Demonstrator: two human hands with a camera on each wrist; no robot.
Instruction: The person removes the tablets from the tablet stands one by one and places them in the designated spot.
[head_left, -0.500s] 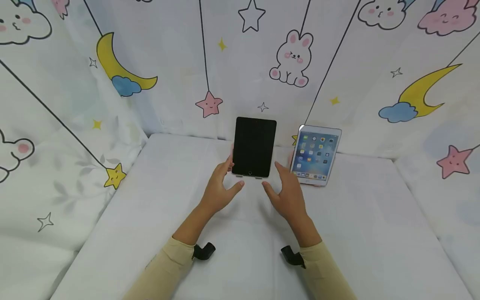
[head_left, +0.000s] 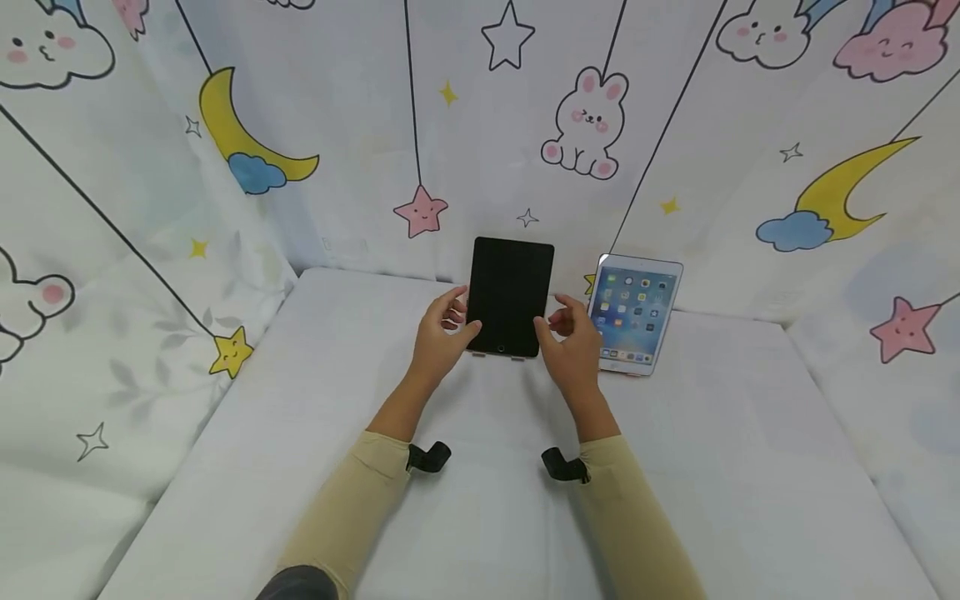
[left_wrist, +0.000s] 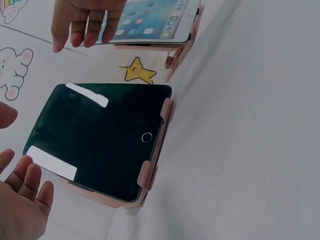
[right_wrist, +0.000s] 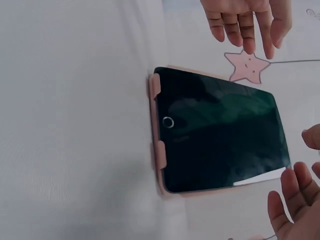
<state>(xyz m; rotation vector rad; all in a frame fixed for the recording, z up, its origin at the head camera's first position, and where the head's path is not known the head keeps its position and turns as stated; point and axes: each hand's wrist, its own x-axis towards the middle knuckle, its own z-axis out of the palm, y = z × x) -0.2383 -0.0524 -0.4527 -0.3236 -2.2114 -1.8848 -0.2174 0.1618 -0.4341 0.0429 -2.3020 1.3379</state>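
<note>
Left hand (head_left: 440, 335): fingers loosely bent, thumb apart from them, at the near-left edge of the dark tablet, nothing pinched. Right hand (head_left: 572, 350): much the same, mirrored at the opposite edge. Can't tell if any fingertip actually touches. Dark tablet (head_left: 512, 292) sits between my hands, leaning back, screen black, bottom edge behind the lips of a pink stand (left_wrist: 144, 175). Just past my right hand: the lit tablet (head_left: 636, 317), icons showing, propped on a matching holder (left_wrist: 181, 56). White tabletop (head_left: 480, 533) under my wrists, printed backdrop (head_left: 337, 83) beyond my fingers. Status, my read: both tablets seated, dark one bracketed. Outstanding: a firm grip on it, not yet made.
</note>
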